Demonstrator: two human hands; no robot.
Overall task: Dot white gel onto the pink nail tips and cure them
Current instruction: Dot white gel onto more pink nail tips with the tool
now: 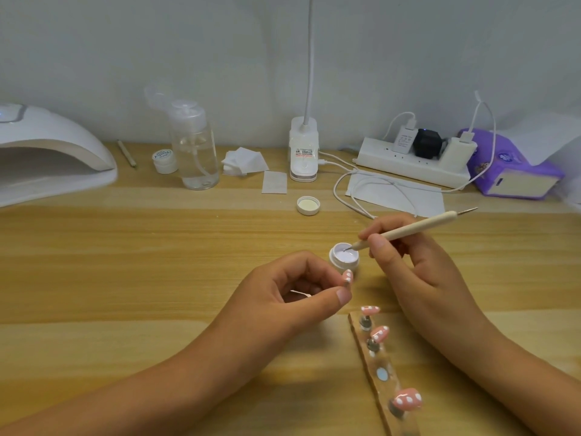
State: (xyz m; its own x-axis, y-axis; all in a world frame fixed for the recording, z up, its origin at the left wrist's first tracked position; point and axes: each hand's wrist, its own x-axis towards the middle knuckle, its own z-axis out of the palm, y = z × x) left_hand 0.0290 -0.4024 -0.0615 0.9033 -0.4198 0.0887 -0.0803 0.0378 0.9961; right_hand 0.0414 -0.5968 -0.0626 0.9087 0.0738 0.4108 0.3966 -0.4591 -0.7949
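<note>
Lamp (47,152) far left. 3 pink tips (408,401) sit on the strip (386,391). Right hand (418,265) grips the tool (408,231), point in the pot (344,259). Left hand (283,294) pinches 1 tip (347,276) beside it: light, slick, probably wet, so hold its base.

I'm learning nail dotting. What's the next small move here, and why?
Probably lift the dotting tool out of the white gel jar and touch its tip to the pink nail tip held in the left hand: the right hand has the tool's tip in the gel, and that nail sits right beside the jar.
</note>
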